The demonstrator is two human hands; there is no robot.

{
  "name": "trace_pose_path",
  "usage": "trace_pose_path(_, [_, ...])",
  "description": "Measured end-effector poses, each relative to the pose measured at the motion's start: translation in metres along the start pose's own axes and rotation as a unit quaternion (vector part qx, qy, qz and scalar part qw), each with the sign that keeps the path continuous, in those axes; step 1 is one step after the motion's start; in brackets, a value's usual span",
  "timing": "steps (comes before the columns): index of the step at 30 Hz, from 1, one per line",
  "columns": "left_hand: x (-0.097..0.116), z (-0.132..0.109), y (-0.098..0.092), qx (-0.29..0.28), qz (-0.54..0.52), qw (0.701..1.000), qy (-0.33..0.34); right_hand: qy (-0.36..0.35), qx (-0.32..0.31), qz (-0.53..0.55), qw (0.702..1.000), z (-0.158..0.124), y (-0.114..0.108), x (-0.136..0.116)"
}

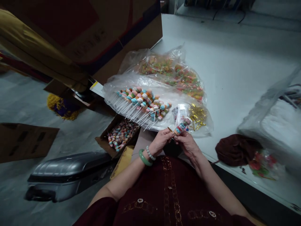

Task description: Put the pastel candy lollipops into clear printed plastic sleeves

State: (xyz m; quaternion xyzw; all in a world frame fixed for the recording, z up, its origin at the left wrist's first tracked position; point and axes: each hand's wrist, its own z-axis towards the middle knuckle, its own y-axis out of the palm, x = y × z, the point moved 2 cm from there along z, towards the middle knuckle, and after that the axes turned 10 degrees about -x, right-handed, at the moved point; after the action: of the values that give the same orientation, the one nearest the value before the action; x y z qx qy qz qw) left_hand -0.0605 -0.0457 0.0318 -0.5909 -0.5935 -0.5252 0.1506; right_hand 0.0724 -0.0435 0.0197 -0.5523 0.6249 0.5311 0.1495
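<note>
A bagged candy skewer (181, 127), its coloured sweets inside a small clear sleeve, sits between both hands just above the near table edge; the left hand (161, 141) pinches the lower end, where a gold twist tie (169, 129) pokes out beside the fingertips, and the right hand (188, 144) closes its fingers around the sleeve from the other side; so both grips are narrow and shut on the one piece. The step in hand looks like sealing the sleeve's neck with the tie; the next move would call for holding the plastic gathered tight against the stick while the wire is wound, since a slack pinch would let the sleeve slide off.

Just beyond lie loose gold ties (197, 116) on a clear plastic sheet (110, 88); to their left, a fanned heap of unbagged skewers (143, 102) with white sticks pointing toward the person; farther back, a bag of gummy sweets (174, 73). Below the table edge an open carton (121, 134) holds wrapped pieces. A dark red cloth (235, 149) lies to the right on the white table (235, 56). A large cardboard box (98, 34) bears printed characters, too blurred to read; no brand or label is legible anywhere.
</note>
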Motion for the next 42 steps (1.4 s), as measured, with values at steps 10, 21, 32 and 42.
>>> trace_pose_path(10, [0.043,-0.024,-0.037,-0.278,0.143,0.925,-0.214,-0.373,-0.141,-0.592,0.7,-0.047,0.042,-0.024])
trace_pose_path(21, [0.052,-0.079,0.011,0.12,0.537,0.82,0.155,-0.152,-0.07,-0.424,0.89,-0.007,0.057,-0.03])
trace_pose_path(32, [0.008,-0.069,-0.044,-0.203,-0.191,0.948,-0.153,-0.247,-0.111,-0.577,0.77,-0.004,0.044,0.007])
trace_pose_path(42, [0.017,-0.072,-0.043,0.095,0.097,0.982,0.129,-0.268,-0.121,-0.635,0.715,-0.007,0.051,0.014])
